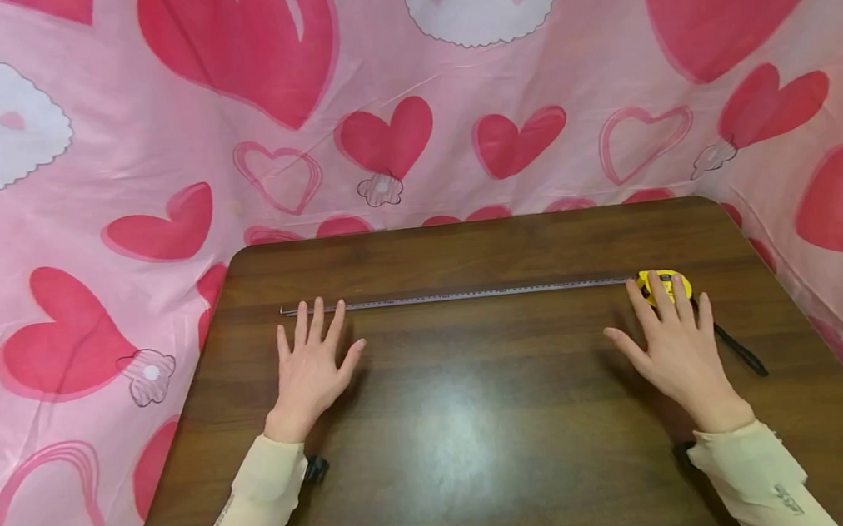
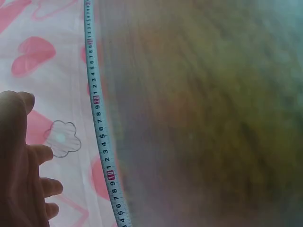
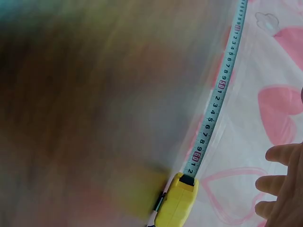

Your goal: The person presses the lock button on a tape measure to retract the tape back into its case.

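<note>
A tape measure lies across the far part of the brown table, its blade (image 1: pixel 469 295) pulled out straight to the left. Its yellow case (image 3: pixel 176 205) is at the right end, with a black wrist strap (image 1: pixel 741 349) trailing toward the near right. My left hand (image 1: pixel 313 371) has its fingers spread, the fingertips overlapping the blade's left end in the head view. Likewise spread, my right hand (image 1: pixel 681 353) partly covers the case in that view. Both wrist views show a gap between the fingers and the tape measure. Neither hand holds anything.
The wooden table (image 1: pixel 440 478) has rounded far corners and a glossy surface. Pink cloth (image 1: pixel 443 77) printed with hearts hangs behind it and on both sides. A small dark object (image 1: pixel 317 469) sticks out under the left wrist.
</note>
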The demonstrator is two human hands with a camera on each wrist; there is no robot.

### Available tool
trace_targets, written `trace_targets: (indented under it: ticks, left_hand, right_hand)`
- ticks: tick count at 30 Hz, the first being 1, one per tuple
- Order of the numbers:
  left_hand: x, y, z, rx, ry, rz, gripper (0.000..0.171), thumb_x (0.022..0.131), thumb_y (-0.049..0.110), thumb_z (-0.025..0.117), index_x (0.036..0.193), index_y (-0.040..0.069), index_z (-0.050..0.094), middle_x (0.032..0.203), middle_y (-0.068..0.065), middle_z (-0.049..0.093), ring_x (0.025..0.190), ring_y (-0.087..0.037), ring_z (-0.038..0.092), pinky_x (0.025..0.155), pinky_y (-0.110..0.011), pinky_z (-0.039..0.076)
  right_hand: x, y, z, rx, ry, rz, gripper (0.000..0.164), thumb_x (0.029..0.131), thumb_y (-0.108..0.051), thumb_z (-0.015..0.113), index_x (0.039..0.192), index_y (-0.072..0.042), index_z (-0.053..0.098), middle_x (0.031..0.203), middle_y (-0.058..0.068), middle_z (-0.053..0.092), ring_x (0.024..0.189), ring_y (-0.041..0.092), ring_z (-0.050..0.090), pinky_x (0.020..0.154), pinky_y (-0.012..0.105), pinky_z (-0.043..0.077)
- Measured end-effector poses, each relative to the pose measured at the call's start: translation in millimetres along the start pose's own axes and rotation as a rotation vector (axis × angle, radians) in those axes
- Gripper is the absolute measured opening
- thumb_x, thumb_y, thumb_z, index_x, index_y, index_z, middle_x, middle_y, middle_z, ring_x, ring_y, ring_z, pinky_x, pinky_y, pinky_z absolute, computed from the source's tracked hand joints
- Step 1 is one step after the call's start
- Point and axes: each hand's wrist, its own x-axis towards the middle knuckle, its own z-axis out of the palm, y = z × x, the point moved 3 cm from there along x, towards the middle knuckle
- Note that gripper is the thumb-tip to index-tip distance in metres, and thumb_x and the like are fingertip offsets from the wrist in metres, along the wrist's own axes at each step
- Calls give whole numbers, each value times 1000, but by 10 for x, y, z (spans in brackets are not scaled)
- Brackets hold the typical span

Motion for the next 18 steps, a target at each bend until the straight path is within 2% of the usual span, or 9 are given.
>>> trace_targets:
  ticks: [5, 8, 10, 13, 15, 18]
  left_hand:
    - [30, -45, 8, -50, -3, -30, 79, 103, 62, 48, 166, 18, 30, 170, -22, 22, 159, -43, 8, 119, -72, 8]
    - [53, -96, 0, -112, 45, -62, 75, 103, 57, 52, 163, 13, 37, 165, -25, 32, 156, -45, 18, 118, -72, 16]
    - [70, -143, -11, -157, 92, -82, 70, 104, 51, 56, 159, 9, 43, 158, -27, 42, 148, -47, 31, 113, -70, 26]
    - [103, -230, -45, -229, 154, -112, 58, 104, 38, 61, 149, 4, 54, 142, -29, 55, 129, -48, 48, 99, -65, 40]
    - [127, -304, -70, -254, 170, -137, 49, 103, 31, 63, 143, 2, 59, 133, -29, 59, 118, -48, 52, 90, -63, 45]
    - [162, -409, -98, -274, 161, -176, 41, 103, 25, 64, 137, 2, 63, 129, -30, 60, 115, -48, 55, 85, -64, 47]
  right_hand:
    - [21, 25, -45, 37, -13, -1, 82, 103, -57, 54, 161, -3, 34, 165, 32, 26, 154, 53, 11, 118, 74, 0]
    - [50, 57, -76, 36, 0, -11, 77, 102, -51, 61, 156, 0, 40, 158, 35, 36, 149, 56, 23, 116, 76, 10]
    - [78, 94, -95, 28, 14, -23, 71, 101, -44, 66, 151, 2, 46, 151, 36, 44, 142, 56, 34, 111, 77, 21]
    - [126, 179, -117, 26, 19, -31, 59, 99, -33, 70, 140, 7, 55, 138, 38, 54, 126, 58, 49, 99, 76, 35]
    - [156, 251, -129, 46, 8, -25, 53, 99, -29, 70, 134, 9, 60, 131, 38, 59, 115, 58, 56, 92, 75, 41]
    - [185, 373, -154, 87, -47, 12, 49, 101, -29, 68, 131, 10, 61, 125, 39, 62, 106, 59, 59, 86, 75, 44]
